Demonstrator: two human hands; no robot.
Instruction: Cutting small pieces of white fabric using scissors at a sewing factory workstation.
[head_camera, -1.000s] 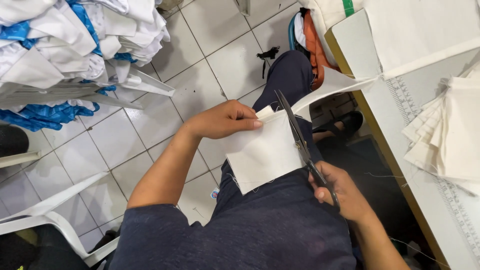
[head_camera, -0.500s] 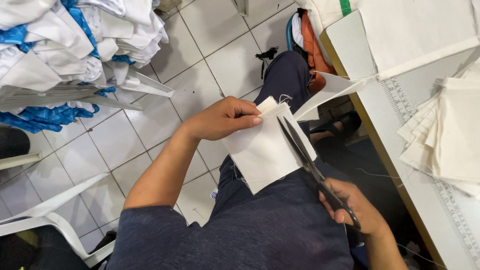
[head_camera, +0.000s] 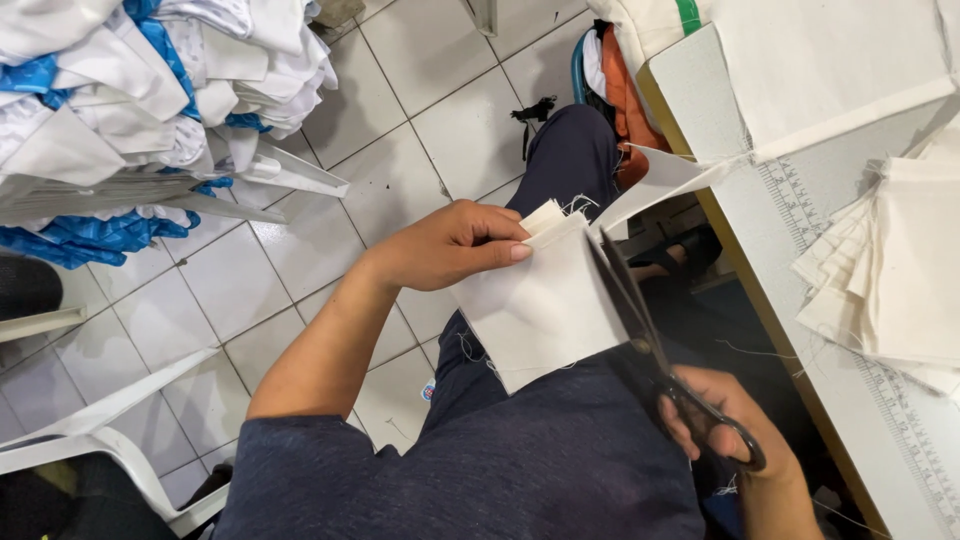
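We cannot see the scissors' (head_camera: 660, 360) blade tips behind the cloth square (head_camera: 545, 305); our right hand (head_camera: 725, 425) seems partly cut off below.

Floor (head_camera: 440, 120): pale square tiles, dark grout lines, evenly lit, no hard shadows. Upper left: big heap of white and blue garments (head_camera: 150, 90) piled on a white plastic frame. Lower left: white plastic chair (head_camera: 90, 440), only part in view. Right side: table (head_camera: 850, 400) with light grey top, wood-coloured edge, ruler scale printed along it. Orange and white bag (head_camera: 625, 90) on the floor against the table's far end.
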